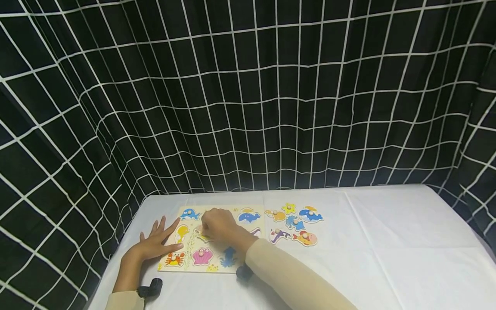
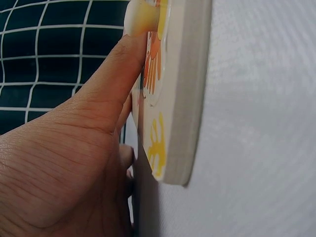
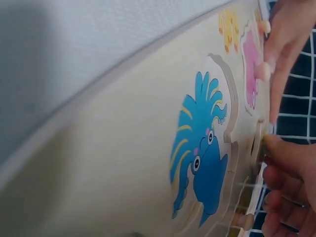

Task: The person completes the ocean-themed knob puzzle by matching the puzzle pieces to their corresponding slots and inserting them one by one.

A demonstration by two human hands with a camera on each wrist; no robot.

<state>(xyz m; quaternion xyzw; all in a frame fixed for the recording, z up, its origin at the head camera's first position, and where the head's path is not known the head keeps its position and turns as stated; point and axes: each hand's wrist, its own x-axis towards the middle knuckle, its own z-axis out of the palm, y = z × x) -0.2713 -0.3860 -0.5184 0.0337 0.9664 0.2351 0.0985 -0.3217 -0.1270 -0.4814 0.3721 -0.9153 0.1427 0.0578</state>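
A wooden peg puzzle board (image 1: pixel 218 249) with sea-animal pictures lies on the table. My left hand (image 1: pixel 153 244) rests with spread fingers at its left edge. In the left wrist view, the left thumb (image 2: pixel 116 74) is against the knob of the crab piece (image 2: pixel 154 64). Over the board's middle, my right hand (image 1: pixel 221 226) pinches a small puzzle piece (image 1: pixel 200 236), mostly covered by the fingers. The right wrist view shows thumb and fingers (image 3: pixel 291 158) at that piece, beside the octopus recess (image 3: pixel 200 143). The pink shell piece (image 1: pixel 203 256) sits in the board.
Right of the board lie several loose knobbed pieces: a yellow starfish (image 1: pixel 289 208), a blue whale (image 1: pixel 311 216), a blue octopus (image 1: pixel 295 223), a purple-and-white piece (image 1: pixel 279 235) and a fish (image 1: pixel 305 238). White cloth (image 1: pixel 368 267) covers the table. A dark gridded curtain (image 1: pixel 271 107) stands behind.
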